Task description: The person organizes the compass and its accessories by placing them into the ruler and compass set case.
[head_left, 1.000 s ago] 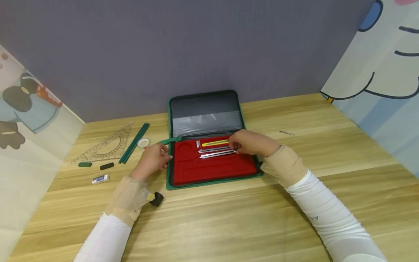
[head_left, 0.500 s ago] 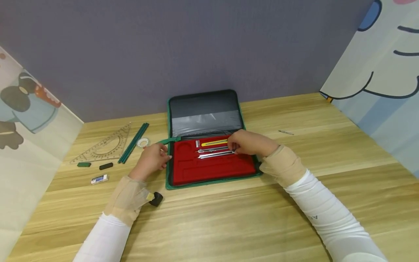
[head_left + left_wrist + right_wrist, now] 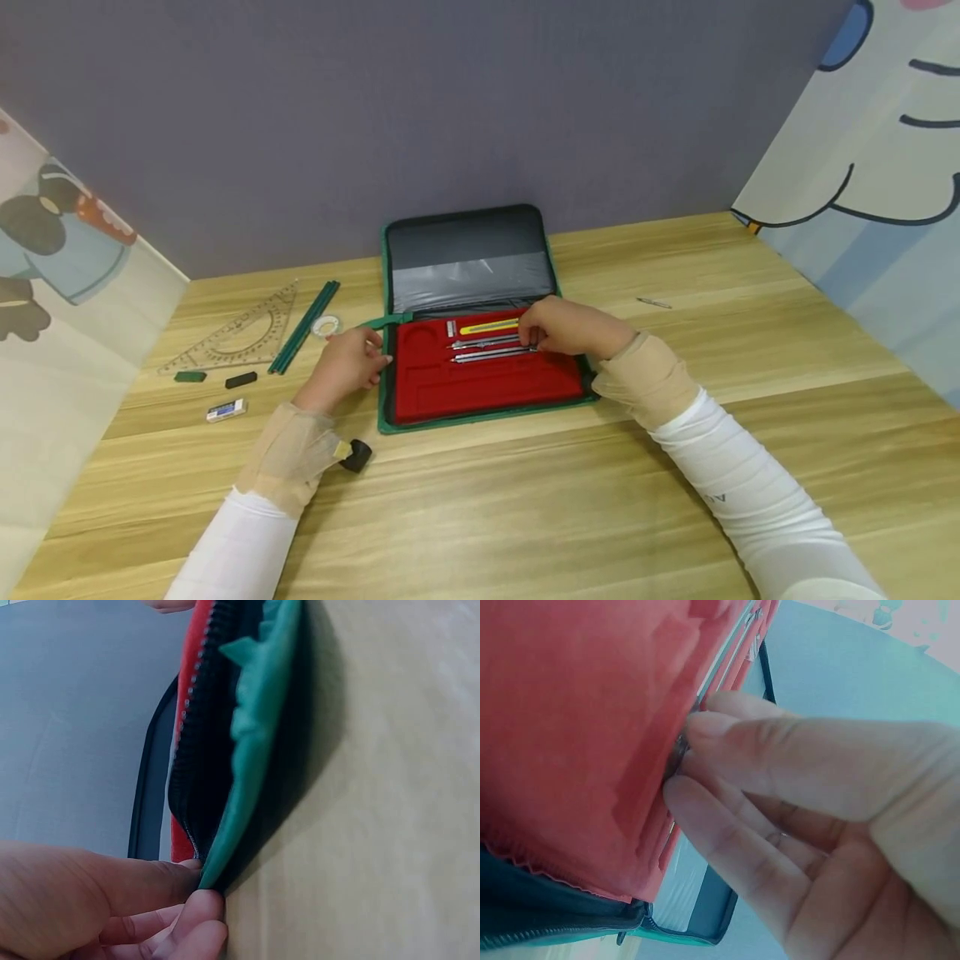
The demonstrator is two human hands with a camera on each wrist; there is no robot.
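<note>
A green zip case (image 3: 480,426) lies open, its red moulded tray (image 3: 487,392) facing up. My left hand (image 3: 341,367) pinches the case's left edge; the left wrist view shows thumb and fingers on the green rim (image 3: 251,750) beside the zip. Over the tray's right side, my right hand (image 3: 573,327) pinches the end of a slim silver drawing instrument (image 3: 487,355), probably a compass, lying in its slot. In the right wrist view only a small dark metal end (image 3: 678,752) shows between the fingertips. Another silver compass (image 3: 486,342) and a yellow craft knife (image 3: 487,327) lie just behind it.
Left of the case are a clear set square (image 3: 247,333), green pencils (image 3: 303,327), a white tape roll (image 3: 326,326), a green block (image 3: 191,377), a black block (image 3: 241,380) and an eraser (image 3: 227,410). A thin metal piece (image 3: 654,302) lies right. A grey wall (image 3: 465,108) stands behind.
The head view has shifted very slightly. Both hands keep their places, the left on the case edge and the right on the silver instrument.
</note>
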